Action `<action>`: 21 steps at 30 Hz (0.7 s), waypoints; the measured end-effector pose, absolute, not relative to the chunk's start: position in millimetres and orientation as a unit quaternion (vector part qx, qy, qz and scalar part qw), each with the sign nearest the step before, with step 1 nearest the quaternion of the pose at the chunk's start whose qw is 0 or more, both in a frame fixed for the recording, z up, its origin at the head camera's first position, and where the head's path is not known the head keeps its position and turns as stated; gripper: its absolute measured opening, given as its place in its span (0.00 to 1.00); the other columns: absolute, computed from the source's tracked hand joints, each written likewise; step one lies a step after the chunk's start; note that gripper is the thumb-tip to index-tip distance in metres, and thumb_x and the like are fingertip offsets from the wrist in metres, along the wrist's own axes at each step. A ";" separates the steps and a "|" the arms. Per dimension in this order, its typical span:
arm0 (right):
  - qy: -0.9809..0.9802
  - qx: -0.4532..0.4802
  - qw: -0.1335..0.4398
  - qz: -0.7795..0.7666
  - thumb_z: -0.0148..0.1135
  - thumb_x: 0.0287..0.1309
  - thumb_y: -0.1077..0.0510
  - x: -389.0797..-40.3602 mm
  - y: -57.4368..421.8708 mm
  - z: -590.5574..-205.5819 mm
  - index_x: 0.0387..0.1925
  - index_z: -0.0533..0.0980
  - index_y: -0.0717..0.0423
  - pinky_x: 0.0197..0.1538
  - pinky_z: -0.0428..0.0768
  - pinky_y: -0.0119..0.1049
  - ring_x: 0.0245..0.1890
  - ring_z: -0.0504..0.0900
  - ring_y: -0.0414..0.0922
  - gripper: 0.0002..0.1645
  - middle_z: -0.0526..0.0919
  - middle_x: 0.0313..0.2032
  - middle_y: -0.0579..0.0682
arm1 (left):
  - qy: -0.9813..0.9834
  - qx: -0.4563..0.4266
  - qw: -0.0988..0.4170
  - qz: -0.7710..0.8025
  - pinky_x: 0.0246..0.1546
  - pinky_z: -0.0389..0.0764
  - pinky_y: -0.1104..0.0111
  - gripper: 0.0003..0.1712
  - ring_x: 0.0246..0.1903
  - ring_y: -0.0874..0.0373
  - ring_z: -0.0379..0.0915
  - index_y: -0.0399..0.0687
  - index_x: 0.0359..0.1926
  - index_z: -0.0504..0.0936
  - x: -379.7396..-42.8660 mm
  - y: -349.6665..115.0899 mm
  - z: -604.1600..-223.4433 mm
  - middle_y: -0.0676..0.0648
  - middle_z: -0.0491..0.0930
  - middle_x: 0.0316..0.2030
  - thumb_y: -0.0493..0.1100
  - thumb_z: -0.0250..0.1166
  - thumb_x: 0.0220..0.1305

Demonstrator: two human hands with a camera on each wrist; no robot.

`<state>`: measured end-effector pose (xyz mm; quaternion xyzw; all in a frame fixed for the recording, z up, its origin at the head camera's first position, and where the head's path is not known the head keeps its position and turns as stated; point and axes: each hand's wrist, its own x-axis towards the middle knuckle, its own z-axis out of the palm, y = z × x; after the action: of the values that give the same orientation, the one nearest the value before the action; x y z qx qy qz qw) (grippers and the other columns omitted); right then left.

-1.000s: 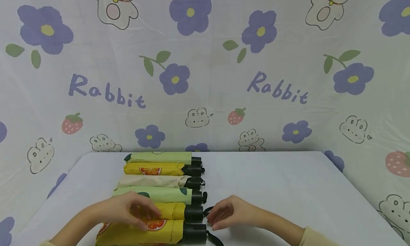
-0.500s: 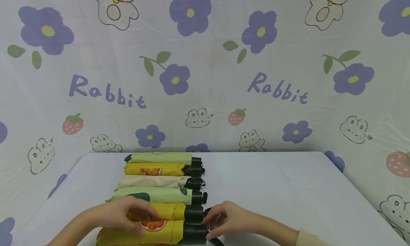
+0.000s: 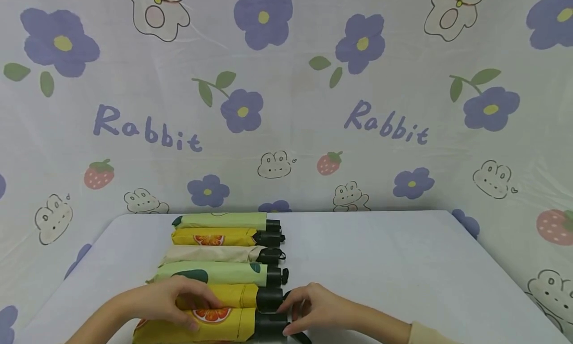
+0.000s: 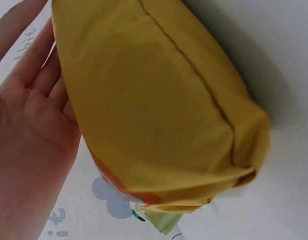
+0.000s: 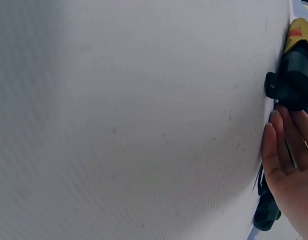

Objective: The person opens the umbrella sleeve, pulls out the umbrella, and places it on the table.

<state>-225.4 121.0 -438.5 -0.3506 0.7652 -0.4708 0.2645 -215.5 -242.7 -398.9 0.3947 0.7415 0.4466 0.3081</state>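
Several folded umbrellas in fabric sleeves lie side by side, black handles to the right. The nearest umbrella (image 3: 224,329) is yellow with an orange-slice print; in the left wrist view its sleeve (image 4: 154,105) fills the middle. My left hand (image 3: 167,297) holds it from above, thumb on the near side, fingers over the far side. At its black handle (image 3: 270,325), my right hand (image 3: 320,309) pinches the end between thumb and index finger. The right wrist view shows the other fingers (image 5: 286,145) extended just below the handle end. Behind it lies another yellow umbrella (image 3: 239,295).
Farther back in the row are a green umbrella (image 3: 228,273), a beige one (image 3: 212,253), a smaller yellow one (image 3: 239,236) and a green one (image 3: 241,219). The white table (image 3: 380,264) extends right of the handles, up to a printed cloth (image 3: 295,85).
My left hand has lowered onto the nearest yellow umbrella, its thumb sliding down the near side. My right hand has moved left and nearer, from beside the straps to the handle end.
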 end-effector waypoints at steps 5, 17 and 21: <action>0.770 -0.342 0.262 -0.471 0.71 0.54 0.59 -224.0 119.2 -439.0 0.46 0.83 0.57 0.36 0.80 0.24 0.32 0.80 0.32 0.17 0.85 0.40 0.53 | 0.746 0.391 0.309 0.441 0.55 0.77 0.76 0.24 0.54 0.65 0.77 0.43 0.60 0.76 -214.1 -242.3 -397.6 0.42 0.78 0.56 0.41 0.66 0.64; 0.784 -0.334 0.234 -0.468 0.74 0.50 0.58 -215.7 114.5 -437.6 0.45 0.84 0.57 0.34 0.79 0.24 0.30 0.79 0.31 0.18 0.85 0.38 0.51 | 0.750 0.387 0.309 0.438 0.56 0.75 0.78 0.25 0.55 0.65 0.76 0.46 0.61 0.76 -213.8 -242.9 -398.4 0.46 0.79 0.56 0.42 0.67 0.63; 0.793 -0.333 0.220 -0.460 0.75 0.49 0.57 -213.2 112.2 -436.4 0.44 0.84 0.57 0.33 0.79 0.24 0.29 0.79 0.32 0.19 0.85 0.38 0.51 | 0.743 0.394 0.307 0.445 0.56 0.75 0.78 0.26 0.56 0.66 0.76 0.45 0.61 0.76 -213.2 -242.8 -399.5 0.43 0.78 0.57 0.41 0.67 0.63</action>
<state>-213.2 112.2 -436.4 -0.3330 0.7933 -0.4600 0.2195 -213.2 -242.8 -399.5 0.3937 0.7433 0.4454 0.3068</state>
